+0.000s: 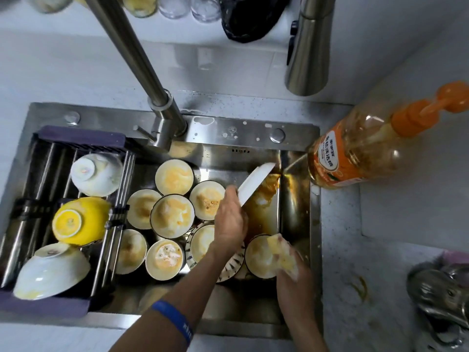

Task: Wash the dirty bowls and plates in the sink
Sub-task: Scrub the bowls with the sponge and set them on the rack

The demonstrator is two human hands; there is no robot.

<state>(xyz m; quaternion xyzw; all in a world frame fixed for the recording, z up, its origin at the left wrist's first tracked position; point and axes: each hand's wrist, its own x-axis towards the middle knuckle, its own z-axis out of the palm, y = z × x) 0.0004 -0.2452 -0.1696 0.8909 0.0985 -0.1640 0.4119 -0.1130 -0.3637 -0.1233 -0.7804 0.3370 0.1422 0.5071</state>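
Note:
My left hand [229,219] grips a white plate [255,182] by its lower edge and holds it tilted on edge over the right part of the steel sink [297,219]. Brown greasy residue coats the sink wall behind the plate. My right hand [291,278] is closed on a yellow soapy sponge [281,255], just right of and below the plate. Several dirty bowls [172,217] with orange-brown residue fill the sink floor, along with a patterned plate [231,268] under my left forearm.
A drying rack [45,174] over the sink's left side holds two upturned white bowls [95,174] and a yellow bowl [81,221]. The faucet [162,115] rises at the back. An orange dish-soap bottle [355,153] stands on the right counter, a metal object [441,308] at lower right.

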